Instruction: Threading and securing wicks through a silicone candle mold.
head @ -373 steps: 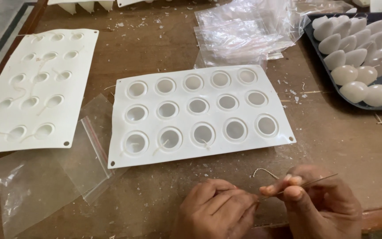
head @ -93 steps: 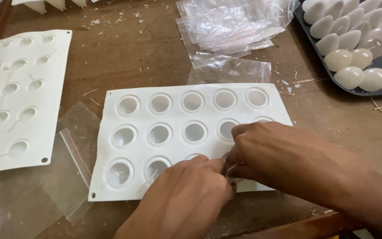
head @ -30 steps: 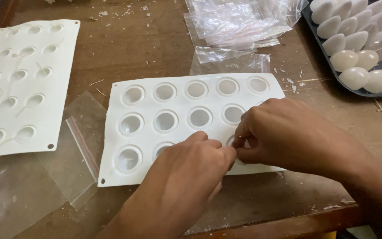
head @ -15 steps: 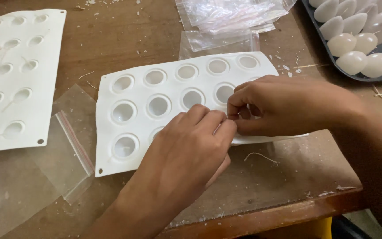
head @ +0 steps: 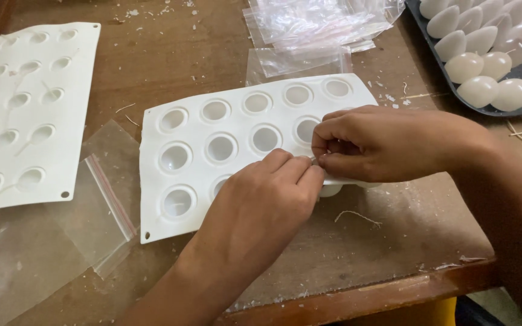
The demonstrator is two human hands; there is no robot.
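White silicone, a second mould (head: 28, 115) lies along the tabletop's left edge, out of my way. My left hand (head: 261, 208) presses the working mould (head: 212, 151) near the front edge, fingers closed, steadying it. My right hand (head: 382, 145) pinches a thin wick (head: 314, 158) at a cavity, the mould's corner lifted. Finished candles (head: 484, 66) fill the tray at the back right corner.

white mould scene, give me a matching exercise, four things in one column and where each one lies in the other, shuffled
Things:
1. white mould under the hands
2. second white mould
3. dark tray of wax shapes
4. loose bit of string

Places:
A. far right corner of the table
B. bare wood near the table's front edge
C. far left of the table
D. middle of the table

Pairs: 1-D, 2-C, 3-A, 4-B
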